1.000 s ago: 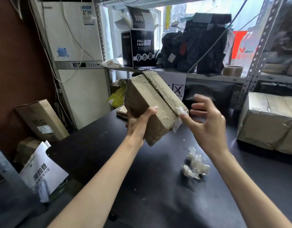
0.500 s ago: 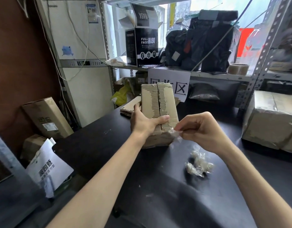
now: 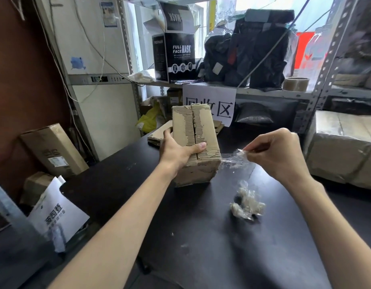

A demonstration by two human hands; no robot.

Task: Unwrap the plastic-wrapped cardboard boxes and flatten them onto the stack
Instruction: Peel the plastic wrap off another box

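Note:
A small worn cardboard box (image 3: pixel 196 130) with a torn top seam stands on the black table (image 3: pixel 201 236). My left hand (image 3: pixel 177 150) grips it from the left, thumb across its top. My right hand (image 3: pixel 278 155) pinches a strip of clear plastic wrap (image 3: pixel 234 160) stretched out from the box's right side. A crumpled ball of removed wrap (image 3: pixel 246 205) lies on the table below my right hand. Flattened cardboard (image 3: pixel 159 133) lies in a low stack behind the box.
Large plastic-wrapped cardboard boxes (image 3: pixel 343 147) sit at the table's right. A metal shelf (image 3: pixel 263 91) behind holds a black mask carton (image 3: pixel 174 57), dark bags and a tape roll (image 3: pixel 296 83). Cartons (image 3: pixel 53 151) and a white bag (image 3: pixel 55 213) crowd the floor at left.
The box was set down upright on the table from a tilted, raised hold. My right hand took hold of the wrap and pulled it away to the right.

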